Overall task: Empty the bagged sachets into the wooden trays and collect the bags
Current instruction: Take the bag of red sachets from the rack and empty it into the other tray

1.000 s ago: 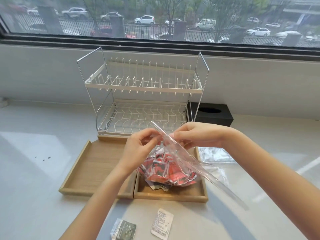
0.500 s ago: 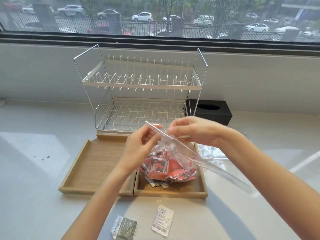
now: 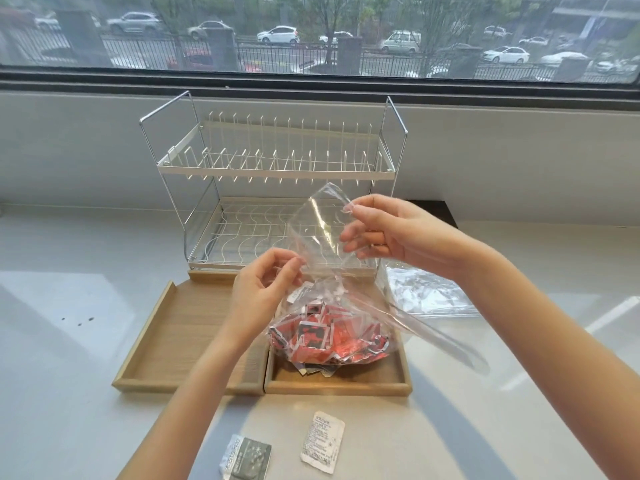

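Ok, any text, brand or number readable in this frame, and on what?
Dark sachet on the counter: white lettering along its left edge, too blurred to read.
White sachet beside it: lines of small print, too small to read.
Red sachets in the clear bag: no legible text.

Nothing legible; the white sachet (image 3: 322, 442) on the counter, below the right hand (image 3: 388, 235), carries rows of print too small to read; the dark sachet (image 3: 246, 457), below the left hand (image 3: 265, 289), bears blurred vertical lettering.
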The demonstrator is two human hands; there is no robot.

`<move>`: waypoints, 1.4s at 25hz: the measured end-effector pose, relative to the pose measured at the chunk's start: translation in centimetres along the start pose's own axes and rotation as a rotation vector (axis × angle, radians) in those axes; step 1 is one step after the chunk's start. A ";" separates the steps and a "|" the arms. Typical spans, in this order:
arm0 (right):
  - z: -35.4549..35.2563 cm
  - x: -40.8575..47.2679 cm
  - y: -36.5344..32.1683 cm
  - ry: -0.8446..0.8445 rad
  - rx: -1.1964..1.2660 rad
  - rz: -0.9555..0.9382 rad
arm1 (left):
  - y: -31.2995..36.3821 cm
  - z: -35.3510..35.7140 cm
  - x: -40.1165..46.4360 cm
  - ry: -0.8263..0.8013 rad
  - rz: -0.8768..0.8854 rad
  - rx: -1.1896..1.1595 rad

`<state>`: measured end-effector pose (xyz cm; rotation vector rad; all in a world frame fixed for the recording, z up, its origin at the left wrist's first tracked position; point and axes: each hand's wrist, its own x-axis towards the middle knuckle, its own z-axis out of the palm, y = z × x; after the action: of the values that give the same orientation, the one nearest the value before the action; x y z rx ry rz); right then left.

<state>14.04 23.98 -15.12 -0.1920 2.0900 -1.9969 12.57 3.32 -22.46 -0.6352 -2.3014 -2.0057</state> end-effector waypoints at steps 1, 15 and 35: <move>-0.3 -0.2 0.6 -0.028 -0.017 0.051 | -0.1 0.0 0.0 0.010 -0.001 0.000; -3.4 -2.5 -1.5 0.200 -0.410 -0.095 | -0.2 -0.3 0.6 0.118 -0.015 0.004; -5.9 -4.2 -1.6 0.641 -0.435 -0.380 | -0.8 0.2 1.2 0.226 -0.028 -0.043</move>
<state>16.36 30.67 -12.96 -0.0182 3.0945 -1.9367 11.24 3.81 -22.89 -0.3573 -2.1538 -2.0262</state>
